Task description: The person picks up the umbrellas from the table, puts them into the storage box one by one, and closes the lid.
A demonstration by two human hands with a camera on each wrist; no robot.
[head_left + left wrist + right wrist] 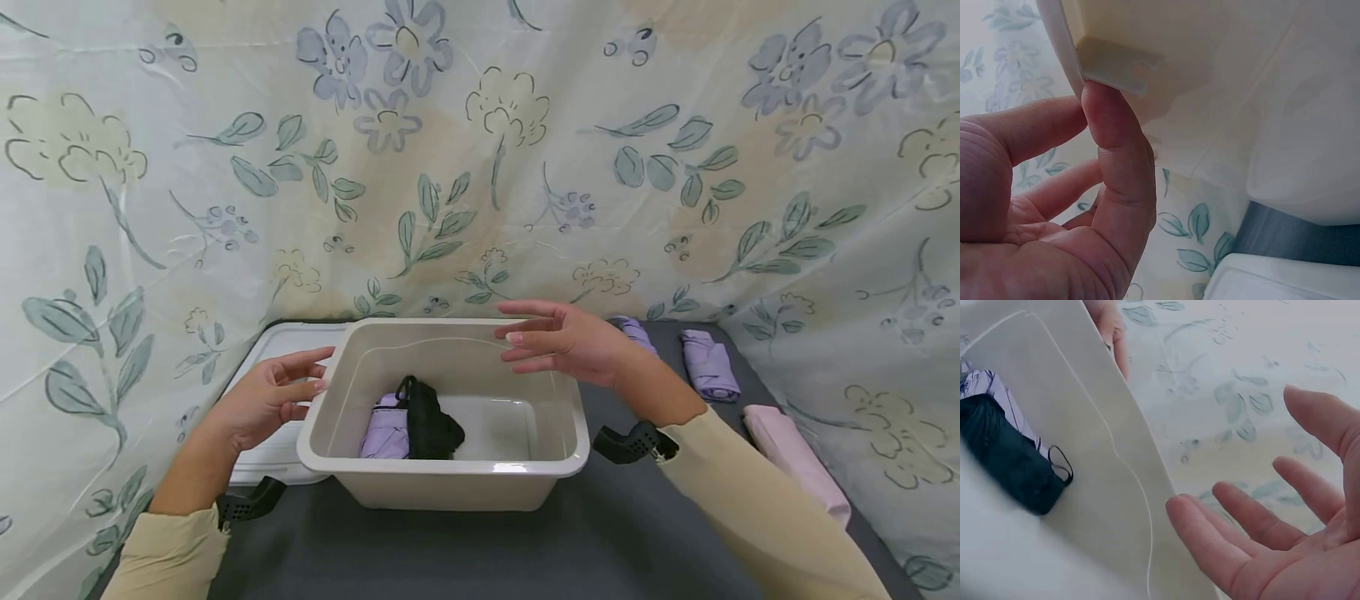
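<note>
A beige plastic storage bin (450, 468) stands open in front of me. My left hand (273, 396) is at its left rim; in the left wrist view thumb and a bent finger (1124, 150) pinch the rim from outside. My right hand (566, 342) hovers over the bin's far right part, fingers spread and holding nothing. On the bin's floor, toward the left, lie a lilac folded fabric bundle (384, 433) and a dark fabric bundle (433, 423) with a cord loop, which partly covers the lilac one.
A white lid (288, 337) lies on the left, partly behind the bin. Rolled lilac bundles (708, 365) and a long pink roll (797, 462) lie on the right of the dark grey table (465, 554). A floral curtain (480, 167) encloses the back and sides.
</note>
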